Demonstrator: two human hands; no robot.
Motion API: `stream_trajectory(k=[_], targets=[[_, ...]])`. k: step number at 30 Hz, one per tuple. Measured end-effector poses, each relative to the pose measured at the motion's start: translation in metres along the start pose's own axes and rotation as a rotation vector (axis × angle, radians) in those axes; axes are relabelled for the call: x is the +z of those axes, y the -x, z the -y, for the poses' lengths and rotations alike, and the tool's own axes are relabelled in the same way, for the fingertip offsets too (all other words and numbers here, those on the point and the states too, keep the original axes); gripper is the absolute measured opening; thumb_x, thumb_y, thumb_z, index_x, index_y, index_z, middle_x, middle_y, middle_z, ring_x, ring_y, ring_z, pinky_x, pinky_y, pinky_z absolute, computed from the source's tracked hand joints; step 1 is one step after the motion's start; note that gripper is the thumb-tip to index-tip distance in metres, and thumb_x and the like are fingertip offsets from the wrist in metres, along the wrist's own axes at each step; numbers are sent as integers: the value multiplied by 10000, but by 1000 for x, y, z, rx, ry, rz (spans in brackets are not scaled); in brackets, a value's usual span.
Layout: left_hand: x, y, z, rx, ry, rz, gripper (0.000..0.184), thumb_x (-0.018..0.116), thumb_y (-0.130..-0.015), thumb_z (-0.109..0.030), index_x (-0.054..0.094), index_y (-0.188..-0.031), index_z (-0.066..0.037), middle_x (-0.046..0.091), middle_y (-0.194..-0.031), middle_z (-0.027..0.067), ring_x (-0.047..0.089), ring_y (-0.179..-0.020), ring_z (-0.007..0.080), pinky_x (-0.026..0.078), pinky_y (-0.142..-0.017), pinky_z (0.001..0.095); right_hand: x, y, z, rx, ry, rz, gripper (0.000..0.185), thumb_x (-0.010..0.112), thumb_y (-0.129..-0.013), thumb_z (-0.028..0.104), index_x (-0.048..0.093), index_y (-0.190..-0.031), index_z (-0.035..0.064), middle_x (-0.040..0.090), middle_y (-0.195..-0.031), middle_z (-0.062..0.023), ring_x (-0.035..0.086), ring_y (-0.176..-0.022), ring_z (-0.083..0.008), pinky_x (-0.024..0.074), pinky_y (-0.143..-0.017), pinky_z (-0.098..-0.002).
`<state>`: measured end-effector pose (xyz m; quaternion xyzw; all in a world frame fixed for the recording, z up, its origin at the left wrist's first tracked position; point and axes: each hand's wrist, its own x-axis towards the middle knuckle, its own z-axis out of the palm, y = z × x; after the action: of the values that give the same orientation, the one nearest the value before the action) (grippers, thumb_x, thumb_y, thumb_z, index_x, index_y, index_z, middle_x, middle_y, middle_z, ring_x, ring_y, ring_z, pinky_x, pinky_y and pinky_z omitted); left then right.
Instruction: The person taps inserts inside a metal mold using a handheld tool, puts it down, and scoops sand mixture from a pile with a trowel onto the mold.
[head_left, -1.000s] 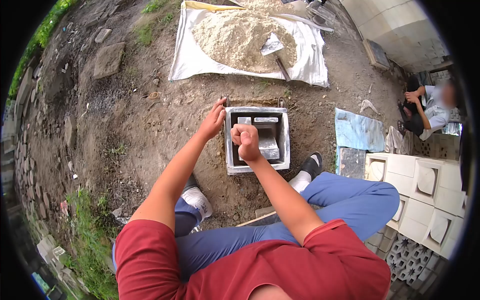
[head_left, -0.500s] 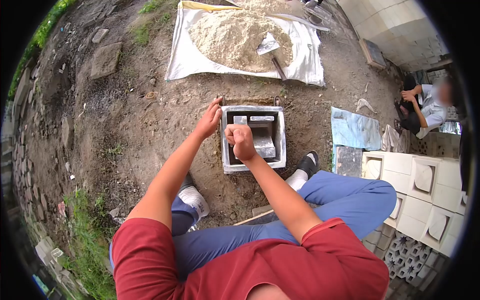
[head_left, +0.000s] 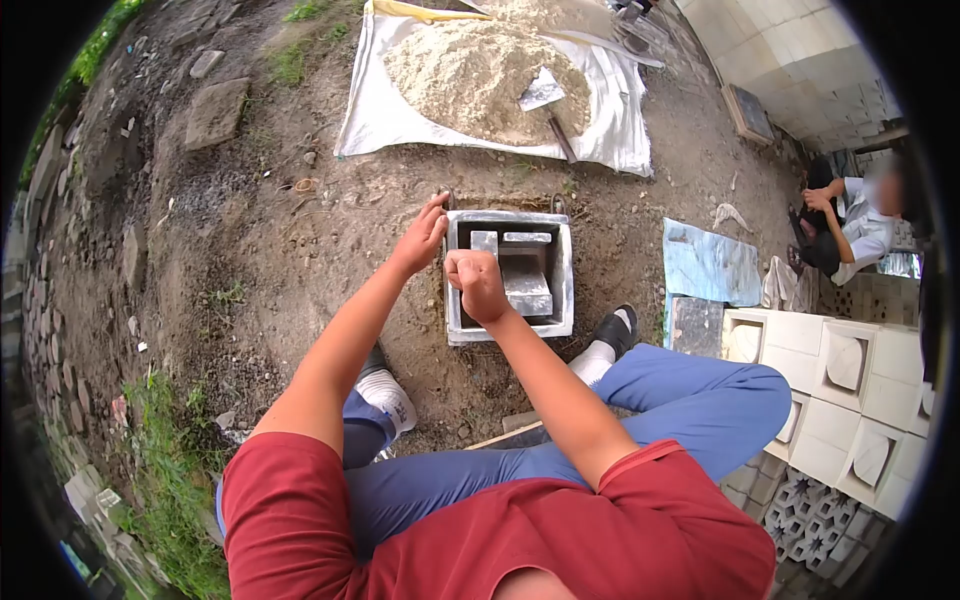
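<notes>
A square, grey-coated metal box mould (head_left: 565,275) sits on the dirt between my feet, with several metal blocks (head_left: 527,285) inside it. My left hand (head_left: 422,242) rests against the mould's far left corner, its fingers stretched out beside a small metal loop. Over the mould's left side, my right hand (head_left: 477,284) is closed in a fist and covers part of the inside. Nothing shows in that fist. Whether it touches the mould I cannot tell.
Beyond the mould, a white sheet (head_left: 365,115) bears a pale sandy heap (head_left: 450,75) and a trowel (head_left: 541,90). To the right are a blue cloth (head_left: 710,262), pale moulded blocks (head_left: 790,345) and patterned vent blocks (head_left: 810,510). A seated person (head_left: 850,225) is farther right.
My right fist has shifted very slightly left over the mould. The left hand keeps its place at the corner. The whole view has moved a little.
</notes>
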<state>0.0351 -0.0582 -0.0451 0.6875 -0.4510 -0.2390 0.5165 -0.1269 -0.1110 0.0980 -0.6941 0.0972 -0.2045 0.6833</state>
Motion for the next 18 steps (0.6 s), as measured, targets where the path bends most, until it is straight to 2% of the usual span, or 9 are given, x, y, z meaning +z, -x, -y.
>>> stream_trajectory(k=[3,4,8,13,15,18], targets=[[-2,4,0,-8,-4,4,296,420,-1090,-255,555,-1128,6,396,-1598,173,342,-1495,399,312,-1196,430,1,-8,6,18,-34,-44,481,411,-1013,363,383,-645,56,323,-595,22,290,-540,-91,234,-503,-298],[-2,-1,1,-1,-9,-9,300,418,-1091,-259,554,-1126,7,397,-1596,173,351,-1488,400,315,-1194,429,0,-7,13,92,-96,-56,473,407,-1011,353,375,-640,60,323,-590,25,288,-536,-90,232,-501,-299],[0,0,1,15,-17,-23,305,414,-1090,-263,549,-1128,7,400,-1593,174,341,-1496,398,315,-1194,432,-2,-2,38,39,-53,-51,470,401,-1000,362,352,-635,69,305,-589,27,278,-532,-90,211,-497,-301],[-1,0,0,4,-33,-9,314,405,-1089,-263,551,-1136,11,403,-1591,175,331,-1503,396,311,-1198,435,-3,14,19,24,-8,-12,508,409,-1001,409,348,-633,64,288,-585,28,270,-530,-90,204,-495,-303],[0,0,-2,-2,-25,-5,314,403,-1090,-263,548,-1136,11,402,-1591,176,328,-1505,395,309,-1199,435,-7,18,11,69,-80,-14,458,432,-1007,356,428,-667,50,316,-580,27,294,-536,-83,232,-498,-298],[1,5,-1,-11,-15,4,313,398,-1093,-262,543,-1140,11,398,-1594,177,318,-1510,397,305,-1201,437,-8,20,11,110,-144,-34,451,417,-1015,349,421,-670,58,316,-587,38,282,-541,-73,218,-497,-296]])
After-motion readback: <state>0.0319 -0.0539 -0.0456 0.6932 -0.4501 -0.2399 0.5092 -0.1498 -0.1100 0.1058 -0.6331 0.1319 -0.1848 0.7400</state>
